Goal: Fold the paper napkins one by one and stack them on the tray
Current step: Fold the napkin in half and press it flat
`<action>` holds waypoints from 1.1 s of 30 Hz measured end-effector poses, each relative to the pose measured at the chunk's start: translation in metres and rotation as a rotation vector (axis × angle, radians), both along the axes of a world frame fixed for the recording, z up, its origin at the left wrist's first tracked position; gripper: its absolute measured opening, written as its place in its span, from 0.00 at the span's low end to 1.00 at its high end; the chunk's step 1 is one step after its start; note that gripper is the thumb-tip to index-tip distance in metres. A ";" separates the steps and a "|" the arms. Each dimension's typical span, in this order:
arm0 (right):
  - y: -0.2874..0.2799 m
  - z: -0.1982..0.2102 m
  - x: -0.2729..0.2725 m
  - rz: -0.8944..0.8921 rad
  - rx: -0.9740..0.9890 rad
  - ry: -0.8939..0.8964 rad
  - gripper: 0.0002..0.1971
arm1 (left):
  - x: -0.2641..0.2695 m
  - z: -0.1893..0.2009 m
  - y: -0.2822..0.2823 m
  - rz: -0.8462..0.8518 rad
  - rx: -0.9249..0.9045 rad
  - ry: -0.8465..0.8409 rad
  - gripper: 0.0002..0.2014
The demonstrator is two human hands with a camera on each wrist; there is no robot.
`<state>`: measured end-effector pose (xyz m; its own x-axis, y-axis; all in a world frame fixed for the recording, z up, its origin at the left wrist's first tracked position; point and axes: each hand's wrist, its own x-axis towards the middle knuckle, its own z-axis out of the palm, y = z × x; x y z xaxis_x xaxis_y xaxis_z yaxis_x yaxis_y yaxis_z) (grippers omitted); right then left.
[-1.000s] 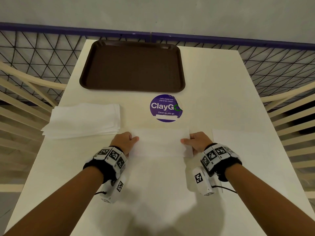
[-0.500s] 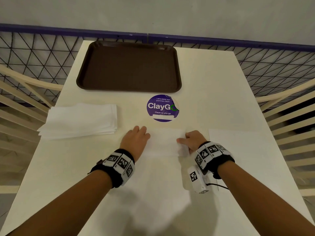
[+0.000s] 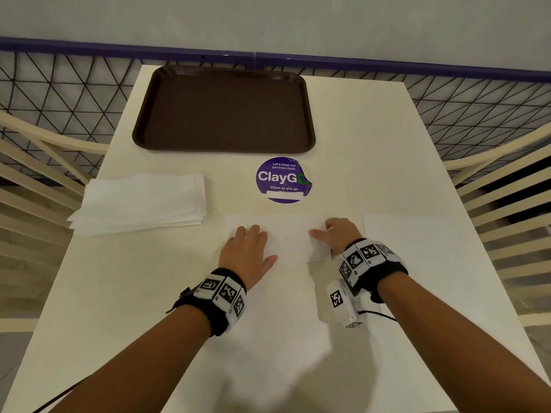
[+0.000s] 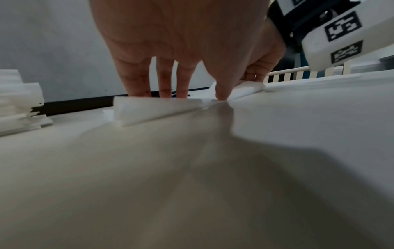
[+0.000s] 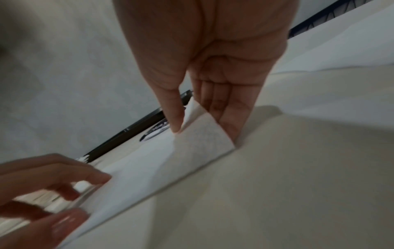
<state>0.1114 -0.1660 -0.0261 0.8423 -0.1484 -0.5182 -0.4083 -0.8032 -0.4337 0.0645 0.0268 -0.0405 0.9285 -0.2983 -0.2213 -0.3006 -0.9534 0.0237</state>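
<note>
A white paper napkin [image 3: 292, 239] lies folded into a strip at mid-table. My left hand [image 3: 247, 251] lies flat on its left part, fingers straight and pressing down [image 4: 170, 50]. My right hand [image 3: 337, 236] pinches the strip's right end, thumb on top and fingers beneath [image 5: 202, 59], so that end of the napkin [image 5: 198, 138] curls up off the table. The brown tray [image 3: 223, 149] stands bare at the far middle. A stack of unfolded napkins [image 3: 140, 201] sits at the left, beyond my left hand.
A round purple ClayGo sticker [image 3: 283, 180] is on the table between tray and napkin. A flat white sheet [image 3: 402, 234] lies to the right of my right hand. Wooden chair backs flank the table; a mesh railing runs behind it.
My left hand let go of the napkin's left edge, slid right and spread flat on the strip. The right hand kept its pinch at the right end.
</note>
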 end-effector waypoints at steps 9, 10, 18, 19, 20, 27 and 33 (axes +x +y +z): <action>0.064 -0.012 -0.084 0.633 -0.329 -0.368 0.25 | -0.001 0.005 -0.003 0.012 0.000 0.005 0.26; 0.070 -0.013 -0.090 0.678 -0.353 -0.318 0.24 | 0.000 0.005 -0.003 0.014 -0.002 0.007 0.25; 0.065 -0.020 -0.101 0.609 -0.387 -0.034 0.26 | 0.000 0.001 -0.004 0.000 0.009 -0.001 0.27; 0.059 -0.021 -0.103 0.583 -0.391 -0.021 0.26 | 0.000 0.002 -0.004 -0.002 0.010 0.005 0.27; 0.053 -0.021 -0.103 0.556 -0.392 -0.016 0.26 | -0.001 0.002 -0.004 0.000 0.003 0.009 0.27; 0.038 -0.006 -0.098 0.526 -0.371 0.032 0.26 | -0.007 0.007 -0.004 -0.014 0.041 -0.026 0.25; 0.039 0.014 -0.078 0.625 -0.461 0.024 0.22 | -0.031 -0.002 -0.026 -0.347 -0.001 0.006 0.24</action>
<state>0.0332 -0.1268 -0.0117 0.8298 0.1450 -0.5388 0.1745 -0.9846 0.0037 0.0339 0.0013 -0.0427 0.7702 -0.5962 -0.2265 -0.6069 -0.7943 0.0272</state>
